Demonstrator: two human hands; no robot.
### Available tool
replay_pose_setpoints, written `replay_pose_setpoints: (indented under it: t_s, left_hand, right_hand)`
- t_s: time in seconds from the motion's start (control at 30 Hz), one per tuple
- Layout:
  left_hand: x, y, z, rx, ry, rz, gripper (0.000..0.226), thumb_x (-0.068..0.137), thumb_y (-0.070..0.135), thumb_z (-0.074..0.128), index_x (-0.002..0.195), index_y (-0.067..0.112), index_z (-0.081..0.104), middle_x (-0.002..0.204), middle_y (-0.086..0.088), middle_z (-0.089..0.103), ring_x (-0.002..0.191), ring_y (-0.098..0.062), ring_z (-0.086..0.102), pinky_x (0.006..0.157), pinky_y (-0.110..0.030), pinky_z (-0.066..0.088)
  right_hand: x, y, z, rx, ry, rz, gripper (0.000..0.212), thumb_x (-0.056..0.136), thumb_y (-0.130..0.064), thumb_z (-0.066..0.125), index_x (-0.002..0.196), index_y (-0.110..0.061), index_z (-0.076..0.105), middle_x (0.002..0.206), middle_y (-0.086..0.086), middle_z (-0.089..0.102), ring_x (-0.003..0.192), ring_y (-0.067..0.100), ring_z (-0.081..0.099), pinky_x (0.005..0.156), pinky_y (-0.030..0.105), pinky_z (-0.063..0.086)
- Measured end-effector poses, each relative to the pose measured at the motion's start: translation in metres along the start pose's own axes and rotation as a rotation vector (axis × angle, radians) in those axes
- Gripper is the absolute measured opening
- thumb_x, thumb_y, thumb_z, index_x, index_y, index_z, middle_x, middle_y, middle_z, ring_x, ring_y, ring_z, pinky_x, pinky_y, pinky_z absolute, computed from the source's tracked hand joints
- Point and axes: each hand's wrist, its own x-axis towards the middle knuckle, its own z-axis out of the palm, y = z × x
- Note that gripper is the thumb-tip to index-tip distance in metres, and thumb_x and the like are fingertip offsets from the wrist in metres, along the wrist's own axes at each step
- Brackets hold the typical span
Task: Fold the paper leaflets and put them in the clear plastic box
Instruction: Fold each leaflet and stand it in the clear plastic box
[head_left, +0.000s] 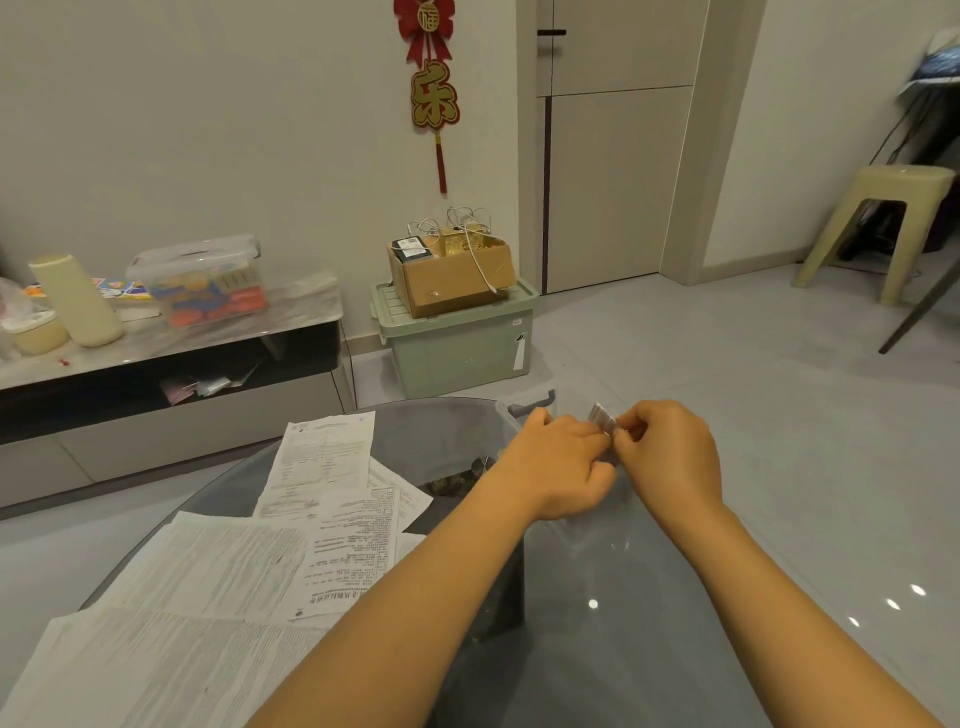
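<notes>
Head view showed, nearest me, unfolded leaflets (218, 582) strewn across the glass table (649, 597) at my left — several sheets not yet folded; beyond them my left hand (558, 462) and right hand (670, 452) met, fingers of both curled and pinching one small folded leaflet (602, 418) just above the clear plastic box (527, 402), whose far rim peeked past my knuckles; I judged this one nearly ready to drop in — most of the job remained; farther off stood a green crate (457, 343).

Two hands (558, 462), one folded leaflet (602, 418)
</notes>
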Motion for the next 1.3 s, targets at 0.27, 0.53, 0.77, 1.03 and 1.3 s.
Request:
replay_pose_setpoints:
  t_s: [0.27, 0.53, 0.77, 1.03, 1.3]
  left_hand:
    - [0.004, -0.007, 0.007, 0.021, 0.029, -0.027, 0.080, 0.073, 0.043, -0.002, 0.110, 0.014, 0.063, 0.108, -0.002, 0.055, 0.088, -0.013, 0.034, 0.087, -0.034, 0.025]
    - [-0.002, -0.011, 0.015, -0.048, 0.073, -0.062, 0.083, 0.073, 0.046, 0.000, 0.126, 0.017, 0.057, 0.123, -0.001, 0.058, 0.110, -0.017, 0.045, 0.096, -0.035, 0.022]
    - [0.003, -0.006, 0.003, 0.019, -0.084, -0.072, 0.067, 0.081, 0.037, 0.010, 0.132, 0.029, 0.052, 0.134, 0.000, 0.048, 0.114, -0.017, 0.038, 0.094, -0.036, 0.021]
    - [0.017, -0.004, 0.003, 0.048, -0.228, -0.083, 0.071, 0.079, 0.038, 0.005, 0.117, 0.020, 0.062, 0.130, 0.004, 0.057, 0.115, -0.016, 0.037, 0.103, -0.041, 0.016]
    - [-0.015, 0.001, -0.018, -0.121, -0.007, -0.208, 0.068, 0.081, 0.037, 0.013, 0.142, 0.024, 0.040, 0.154, 0.002, 0.028, 0.141, -0.012, 0.019, 0.114, -0.038, -0.003]
  right_hand:
    - [0.007, -0.002, 0.005, -0.119, -0.013, 0.004, 0.017, 0.084, -0.001, 0.056, 0.095, -0.006, 0.068, 0.089, 0.011, 0.066, 0.076, 0.025, 0.057, 0.059, 0.027, 0.040]
    - [0.014, -0.007, 0.000, -0.417, -0.197, 0.058, 0.018, 0.087, -0.020, 0.057, 0.092, -0.011, 0.071, 0.107, 0.008, 0.054, 0.101, 0.027, 0.052, 0.066, 0.029, 0.038]
    - [0.017, 0.000, -0.004, -0.232, -0.260, 0.094, 0.020, 0.083, -0.013, 0.055, 0.081, -0.003, 0.072, 0.094, 0.017, 0.059, 0.066, 0.027, 0.052, 0.052, 0.024, 0.034]
    - [0.011, 0.009, -0.009, -0.022, -0.148, 0.091, 0.019, 0.086, -0.005, 0.050, 0.084, 0.001, 0.067, 0.077, 0.013, 0.065, 0.073, 0.028, 0.060, 0.062, 0.032, 0.048]
    - [0.001, 0.009, -0.019, -0.075, -0.205, 0.021, 0.030, 0.091, -0.010, 0.047, 0.113, -0.019, 0.065, 0.116, 0.008, 0.055, 0.098, 0.024, 0.056, 0.076, 0.029, 0.045]
